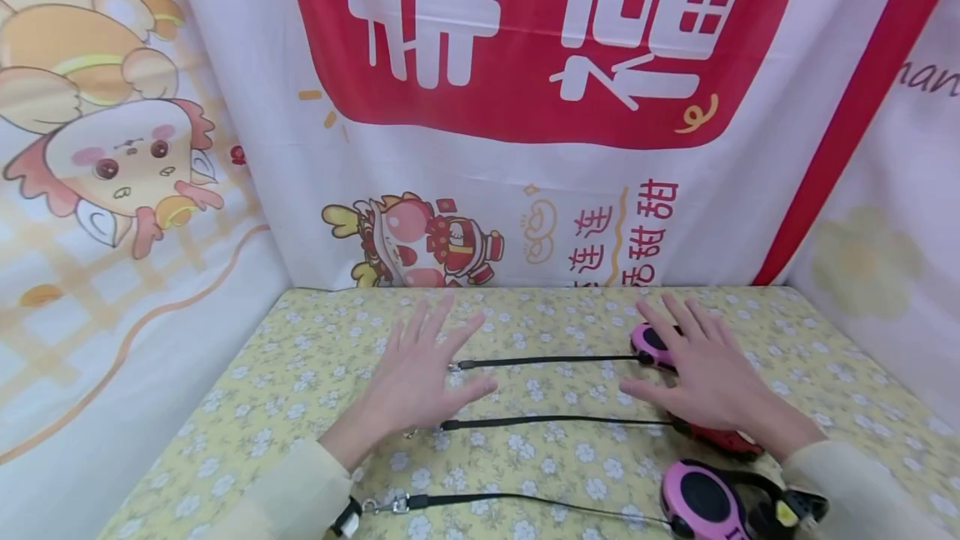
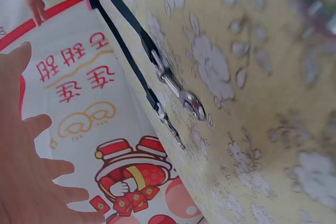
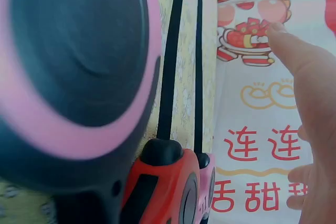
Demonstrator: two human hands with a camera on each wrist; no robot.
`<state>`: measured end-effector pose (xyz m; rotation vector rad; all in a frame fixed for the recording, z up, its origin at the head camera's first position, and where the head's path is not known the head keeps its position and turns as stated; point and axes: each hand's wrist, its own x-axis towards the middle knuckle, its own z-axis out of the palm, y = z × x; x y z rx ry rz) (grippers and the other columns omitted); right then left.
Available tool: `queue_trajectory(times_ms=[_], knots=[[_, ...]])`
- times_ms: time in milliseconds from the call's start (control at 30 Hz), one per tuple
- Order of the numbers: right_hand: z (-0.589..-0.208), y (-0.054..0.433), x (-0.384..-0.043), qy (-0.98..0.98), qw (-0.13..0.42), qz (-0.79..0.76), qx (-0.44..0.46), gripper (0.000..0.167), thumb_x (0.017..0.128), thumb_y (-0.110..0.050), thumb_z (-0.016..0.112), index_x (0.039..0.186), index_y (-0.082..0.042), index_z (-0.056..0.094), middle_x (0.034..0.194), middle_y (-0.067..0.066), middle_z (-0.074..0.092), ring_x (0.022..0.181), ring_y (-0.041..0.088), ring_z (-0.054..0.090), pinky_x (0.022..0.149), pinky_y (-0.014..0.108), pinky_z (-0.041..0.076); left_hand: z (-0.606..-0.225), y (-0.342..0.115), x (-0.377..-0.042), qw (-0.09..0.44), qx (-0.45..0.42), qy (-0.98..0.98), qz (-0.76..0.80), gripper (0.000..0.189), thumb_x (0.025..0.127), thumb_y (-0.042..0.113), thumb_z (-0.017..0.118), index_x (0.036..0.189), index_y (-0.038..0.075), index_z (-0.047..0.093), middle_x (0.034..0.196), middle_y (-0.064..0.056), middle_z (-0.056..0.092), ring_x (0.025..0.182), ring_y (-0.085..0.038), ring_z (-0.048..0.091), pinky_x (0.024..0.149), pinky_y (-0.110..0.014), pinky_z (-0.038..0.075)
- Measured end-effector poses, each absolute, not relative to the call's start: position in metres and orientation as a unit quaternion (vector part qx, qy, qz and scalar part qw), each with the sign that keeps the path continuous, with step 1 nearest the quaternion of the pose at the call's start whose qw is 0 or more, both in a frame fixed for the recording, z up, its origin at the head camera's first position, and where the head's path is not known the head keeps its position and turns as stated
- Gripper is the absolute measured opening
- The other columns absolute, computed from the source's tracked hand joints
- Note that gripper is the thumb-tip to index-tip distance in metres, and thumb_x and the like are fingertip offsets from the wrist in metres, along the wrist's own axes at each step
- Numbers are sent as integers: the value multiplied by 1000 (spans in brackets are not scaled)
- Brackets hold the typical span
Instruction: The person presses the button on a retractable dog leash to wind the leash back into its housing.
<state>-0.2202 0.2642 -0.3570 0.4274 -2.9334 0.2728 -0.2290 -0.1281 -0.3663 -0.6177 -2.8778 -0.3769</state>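
Note:
Both hands hover above the table with fingers spread and straight, holding nothing. My left hand (image 1: 416,369) is over the clip ends of three retractable dog leashes. Over the handle side is my right hand (image 1: 705,373), partly covering the far pink leash (image 1: 645,342) and the middle red leash (image 1: 726,440). The near pink leash (image 1: 703,497) lies by the right forearm and looms large in the right wrist view. Each black strap runs left from its case. A metal snap clip (image 2: 181,92) shows sharply in the left wrist view.
A yellow floral cloth (image 1: 555,319) covers the table. White printed curtains with a red panel (image 1: 525,115) hang at the back, and others stand at both sides. A black band (image 1: 347,517) circles the left wrist.

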Motion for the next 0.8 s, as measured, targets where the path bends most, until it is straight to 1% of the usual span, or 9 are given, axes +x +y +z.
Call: queue_trajectory(times_ms=[133, 300, 467, 533, 567, 633, 700, 767, 800], knots=[[-357, 274, -205, -973, 86, 124, 173, 108, 88, -77, 67, 171, -33, 14, 176, 20, 21, 157, 55, 21, 115, 83, 22, -366, -132, -213, 68, -216, -961, -161, 85, 93, 80, 57, 165, 54, 19, 181, 0, 4, 167, -41, 4, 123, -78, 19], [-359, 287, -187, -961, 72, 191, 188, 102, 89, -62, 78, 169, -30, 24, 173, 18, 28, 152, 52, 32, 103, 85, 36, -368, -138, -195, 45, -236, -950, -199, 82, 95, 74, 62, 165, 51, 25, 180, 3, 12, 166, -41, 11, 119, -80, 24], [-363, 302, -170, -947, 57, 244, 199, 96, 90, -52, 82, 167, -36, 27, 168, 15, 38, 146, 47, 41, 96, 82, 45, -371, -146, -181, 31, -264, -933, -244, 78, 96, 69, 64, 163, 49, 31, 177, 8, 20, 164, -39, 21, 118, -80, 28], [-366, 308, -164, -946, 46, 250, 199, 94, 89, -53, 82, 165, -39, 30, 165, 10, 44, 145, 42, 46, 98, 74, 51, -372, -150, -176, 22, -269, -925, -267, 75, 96, 68, 65, 162, 50, 34, 176, 10, 25, 163, -37, 27, 117, -79, 31], [-368, 311, -161, -945, 27, 261, 195, 92, 90, -52, 82, 165, -39, 31, 165, 10, 45, 144, 41, 47, 97, 69, 55, -373, -151, -173, 17, -270, -922, -279, 73, 96, 67, 66, 160, 51, 35, 175, 10, 28, 161, -37, 30, 117, -78, 32], [-371, 318, -156, -948, 0, 260, 186, 88, 90, -54, 80, 163, -37, 34, 162, 7, 49, 140, 36, 53, 93, 53, 61, -374, -155, -167, 12, -270, -917, -294, 69, 97, 66, 66, 158, 52, 38, 172, 11, 34, 159, -36, 35, 115, -77, 35], [-374, 324, -152, -944, -45, 276, 173, 86, 91, -52, 80, 163, -35, 35, 162, 9, 48, 138, 36, 53, 90, 51, 62, -375, -158, -161, 9, -268, -915, -301, 66, 96, 66, 67, 156, 54, 41, 168, 12, 41, 154, -32, 42, 113, -74, 40], [-380, 333, -150, -937, -81, 291, 174, 80, 94, -48, 79, 161, -34, 37, 162, 11, 49, 138, 23, 55, 88, 43, 63, -374, -161, -156, -3, -265, -913, -311, 62, 96, 66, 68, 152, 55, 45, 163, 12, 48, 150, -30, 47, 111, -71, 44], [-383, 338, -149, -937, -87, 287, 180, 79, 94, -48, 78, 161, -34, 39, 160, 9, 51, 136, 14, 55, 89, 39, 62, -374, -163, -154, -12, -267, -910, -317, 60, 96, 64, 68, 151, 55, 46, 161, 13, 51, 148, -28, 49, 109, -68, 47]])
